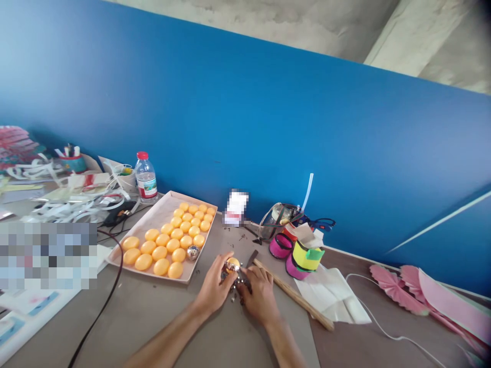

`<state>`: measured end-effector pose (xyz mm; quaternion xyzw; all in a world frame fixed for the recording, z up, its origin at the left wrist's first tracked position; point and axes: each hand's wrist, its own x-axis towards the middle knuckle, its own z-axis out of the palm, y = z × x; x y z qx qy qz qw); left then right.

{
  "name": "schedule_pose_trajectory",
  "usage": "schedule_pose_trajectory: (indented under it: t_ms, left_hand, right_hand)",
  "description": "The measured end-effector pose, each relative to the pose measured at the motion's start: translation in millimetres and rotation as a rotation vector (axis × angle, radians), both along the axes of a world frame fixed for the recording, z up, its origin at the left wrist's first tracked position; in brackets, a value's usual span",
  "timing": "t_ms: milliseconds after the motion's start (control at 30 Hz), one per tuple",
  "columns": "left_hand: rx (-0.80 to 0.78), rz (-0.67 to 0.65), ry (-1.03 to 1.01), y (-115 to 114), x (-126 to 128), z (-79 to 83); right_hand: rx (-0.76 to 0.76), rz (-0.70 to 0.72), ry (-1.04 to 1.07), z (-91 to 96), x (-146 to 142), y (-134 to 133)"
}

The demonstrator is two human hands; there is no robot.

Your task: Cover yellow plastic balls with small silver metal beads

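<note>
My left hand [218, 282] is closed around an orange ball [232, 263] partly covered with small shiny silver pieces. Close beside it, my right hand [259, 291] has its fingers curled at the ball's right side, over small silver and dark bits [235, 296] on the table. What its fingertips pinch is too small to make out. To the left, a shallow white tray [153, 214] holds several plain orange balls [161, 267] and one ball covered in silver pieces [193, 252]. A hammer's wooden handle [295, 296] lies just past my right hand.
Rolls of pink and yellow tape [303, 258] stand right of a glass jar [273, 225]. White sheets [333, 296] and pink folded paper [399, 289] lie rightward. A bottle [146, 179] stands behind the tray; a dark cable [115, 291] crosses the left side. A blue partition [245, 112] closes the back.
</note>
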<state>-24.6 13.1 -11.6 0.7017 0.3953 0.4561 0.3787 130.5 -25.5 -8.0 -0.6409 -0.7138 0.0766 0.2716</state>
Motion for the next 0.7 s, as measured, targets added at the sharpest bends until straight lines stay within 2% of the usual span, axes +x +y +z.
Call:
schedule_pose_trajectory:
  t_ms: [200,400,700]
  left_hand:
    - [0.003,-0.085,-0.058,0.1,0.8,2.7]
    - [-0.137,-0.058,-0.122,-0.1,0.1,5.6]
    - [-0.248,-0.070,-0.295,-0.3,4.1,2.9]
  right_hand:
    - [-0.049,-0.005,-0.017,0.7,-5.3,-0.6]
    - [-0.076,-0.003,0.000,-1.3,-8.7,0.4]
    - [-0.058,0.055,-0.012,4.3,-9.8,-3.8]
